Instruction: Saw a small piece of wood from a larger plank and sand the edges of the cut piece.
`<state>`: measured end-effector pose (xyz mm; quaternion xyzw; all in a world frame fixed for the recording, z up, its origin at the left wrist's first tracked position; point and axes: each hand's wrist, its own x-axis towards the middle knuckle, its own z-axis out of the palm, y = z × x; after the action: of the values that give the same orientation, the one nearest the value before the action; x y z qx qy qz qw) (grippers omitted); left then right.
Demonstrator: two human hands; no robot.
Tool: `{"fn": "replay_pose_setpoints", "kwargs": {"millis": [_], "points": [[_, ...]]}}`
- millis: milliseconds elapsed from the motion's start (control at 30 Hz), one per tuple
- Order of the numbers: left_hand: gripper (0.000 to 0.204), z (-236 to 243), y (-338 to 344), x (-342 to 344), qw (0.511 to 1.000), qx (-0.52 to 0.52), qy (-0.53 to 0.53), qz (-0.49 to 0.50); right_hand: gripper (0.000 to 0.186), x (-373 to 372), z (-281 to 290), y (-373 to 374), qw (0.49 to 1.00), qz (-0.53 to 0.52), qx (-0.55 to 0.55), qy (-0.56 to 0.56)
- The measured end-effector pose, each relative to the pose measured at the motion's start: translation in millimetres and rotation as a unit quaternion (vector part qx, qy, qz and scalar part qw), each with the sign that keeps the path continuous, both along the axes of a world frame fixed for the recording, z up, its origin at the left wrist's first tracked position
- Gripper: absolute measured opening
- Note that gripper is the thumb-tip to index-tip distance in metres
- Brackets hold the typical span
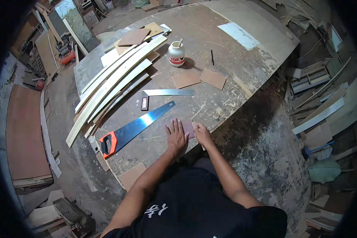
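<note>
My left hand [176, 137] lies flat with fingers spread on a thin purplish-brown sheet [189, 129] near the table's front edge. At the sheet's right edge, my right hand [202, 134] is closed with curled fingers. A pale edge shows beside those fingers, but what they grip is mostly hidden. To the left of my hands lies a handsaw [137, 126] with an orange and black handle, its blade slanting away toward the far right. Beyond it rests a try square [166, 92] with a dark stock and a metal blade.
Long pale wooden strips [119, 77] are stacked at the table's left. Farther back stand a white tub [176, 54] with a stick in it and a dark pencil [212, 58]. Brown board pieces [186, 80] lie nearby. Scrap wood [321, 115] piles up on the right.
</note>
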<state>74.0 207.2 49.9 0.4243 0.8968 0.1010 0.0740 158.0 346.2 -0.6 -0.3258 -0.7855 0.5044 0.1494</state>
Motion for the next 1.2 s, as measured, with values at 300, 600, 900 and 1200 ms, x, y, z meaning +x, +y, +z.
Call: {"fn": "replay_pose_setpoints", "kwargs": {"millis": [300,600,900,1200], "points": [[0.078,-7.7,35.4,7.9,1.0,-0.011,-0.016,-0.013,0.026,-17.4,27.8,14.5,0.985,-0.073,0.153,-0.037],[0.081,-7.1,16.2,-26.9,0.986,0.027,-0.042,-0.161,0.039,-27.9,55.6,3.2,0.946,-0.062,0.192,-0.253],[0.067,0.2,28.3,-37.5,0.988,0.032,-0.052,-0.14,0.033,-25.8,40.8,-6.3,0.916,-0.023,0.27,-0.295],[0.066,-2.8,27.5,-39.7,0.991,0.007,-0.053,-0.121,0.029,-7.8,44.4,-27.1,0.905,0.015,0.299,-0.303]]}}
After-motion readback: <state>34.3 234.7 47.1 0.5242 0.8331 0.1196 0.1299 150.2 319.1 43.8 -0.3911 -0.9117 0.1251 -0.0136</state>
